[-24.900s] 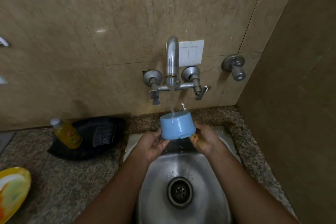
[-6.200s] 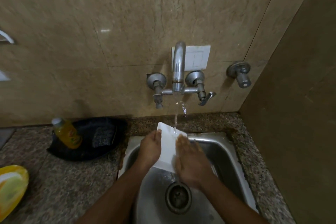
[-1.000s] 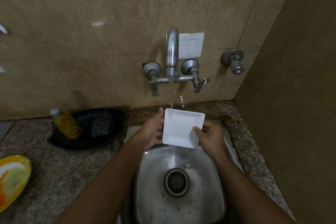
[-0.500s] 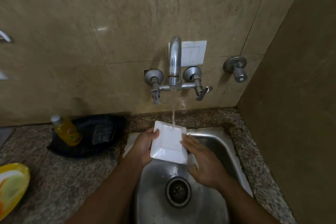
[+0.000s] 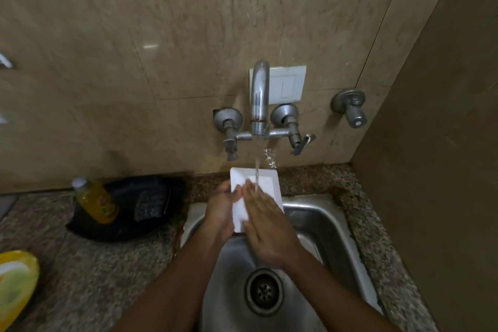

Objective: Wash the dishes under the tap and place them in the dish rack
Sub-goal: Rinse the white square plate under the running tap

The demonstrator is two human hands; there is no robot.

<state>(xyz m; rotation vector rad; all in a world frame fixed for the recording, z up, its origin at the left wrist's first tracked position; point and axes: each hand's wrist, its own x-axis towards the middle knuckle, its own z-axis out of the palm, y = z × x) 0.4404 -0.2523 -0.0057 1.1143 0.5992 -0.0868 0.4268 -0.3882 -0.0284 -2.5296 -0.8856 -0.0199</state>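
A white square plate (image 5: 265,183) is held tilted over the steel sink (image 5: 328,226), under a thin stream of water from the wall tap (image 5: 259,97). My left hand (image 5: 219,210) grips the plate's left edge. My right hand (image 5: 265,224) lies flat, fingers spread, on the plate's face and covers its lower right part. No dish rack is in view.
A yellow soap bottle (image 5: 95,199) and a scrubber (image 5: 151,205) lie in a black tray (image 5: 126,226) on the granite counter to the left. A yellow plate (image 5: 16,286) sits at the far left edge. A side wall stands close on the right.
Half a second ago my right hand was at the plate's lower right edge; now it lies flat across the plate's face. The plate has tilted more upright under the stream.
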